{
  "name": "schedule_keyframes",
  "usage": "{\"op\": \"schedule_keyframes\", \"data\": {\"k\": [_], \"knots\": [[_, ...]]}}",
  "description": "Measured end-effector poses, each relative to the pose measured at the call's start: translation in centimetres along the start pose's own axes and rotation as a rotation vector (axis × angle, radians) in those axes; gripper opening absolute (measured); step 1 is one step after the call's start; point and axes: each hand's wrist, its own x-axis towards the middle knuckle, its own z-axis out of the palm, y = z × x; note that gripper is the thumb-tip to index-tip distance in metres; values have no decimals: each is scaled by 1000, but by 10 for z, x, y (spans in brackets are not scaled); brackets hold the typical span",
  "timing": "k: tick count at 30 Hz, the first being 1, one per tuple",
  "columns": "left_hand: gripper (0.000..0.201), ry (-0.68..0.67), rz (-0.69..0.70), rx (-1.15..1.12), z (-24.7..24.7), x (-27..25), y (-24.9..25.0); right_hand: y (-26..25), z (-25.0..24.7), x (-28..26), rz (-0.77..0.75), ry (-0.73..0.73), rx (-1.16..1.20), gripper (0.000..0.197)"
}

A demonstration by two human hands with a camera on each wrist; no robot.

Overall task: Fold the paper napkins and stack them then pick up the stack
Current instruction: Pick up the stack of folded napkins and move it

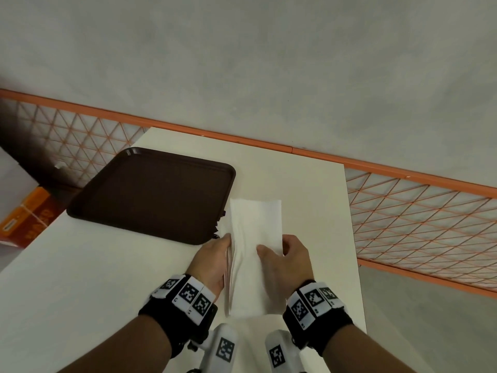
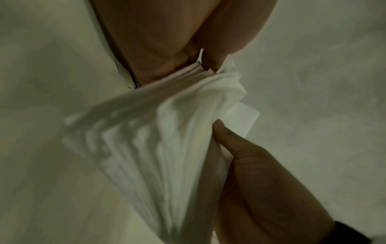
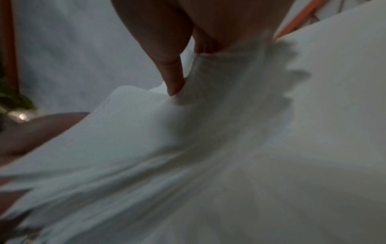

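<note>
Napkins folded and gathered: the stack of paper napkins (image 1: 254, 254) is held over the white table (image 1: 107, 278) beside a brown tray (image 1: 150, 192), left hand (image 1: 212, 265) and right hand (image 1: 287, 262) pinching its long edges. Lifting looks under way, the layers fanned.

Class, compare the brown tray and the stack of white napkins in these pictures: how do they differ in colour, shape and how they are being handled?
The tray is dark brown; the napkins are white. The tray is wide and nearly square; the napkins form a long narrow strip. The tray lies untouched; the napkins are gripped by the left hand and right hand. Both are at the same white table.
</note>
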Motion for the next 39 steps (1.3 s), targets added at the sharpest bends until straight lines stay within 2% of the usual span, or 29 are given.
{"op": "schedule_keyframes", "data": {"k": [3, 7, 10, 14, 18, 22, 27, 29, 33, 36, 39], "knots": [[37, 44, 33, -2, -3, -2, -5, -4, 5, -3, 12, 37, -84, 22], [33, 43, 20, -31, -12, -5, -4, -11, 20, -6, 8, 18, -146, 24], [35, 49, 8, -31, -26, -5, 3, -18, 37, -9, -25, 34, -145, 16], [42, -64, -54, -145, -55, 1, 17, -36, 65, -14, -113, 47, -212, 12], [51, -104, -74, -271, -99, 12, 38, -60, 113, -23, -156, 39, -250, 10], [60, -225, -65, -379, -145, 21, 68, -85, 166, -32, -335, 51, -350, 27], [41, -282, 24, -389, -193, 22, 99, -109, 211, -35, -272, -54, -91, 19], [37, -260, 28, -362, -210, 29, 105, -119, 221, -34, -240, -108, 2, 19], [23, -138, 13, -183, -233, 50, 106, -125, 234, -23, -149, -204, 37, 34], [17, -81, -4, -27, -244, 62, 119, -121, 239, -10, -46, -238, 47, 21], [17, -40, 68, 101, -258, 79, 137, -117, 239, 6, 26, -254, 110, 13]]}}
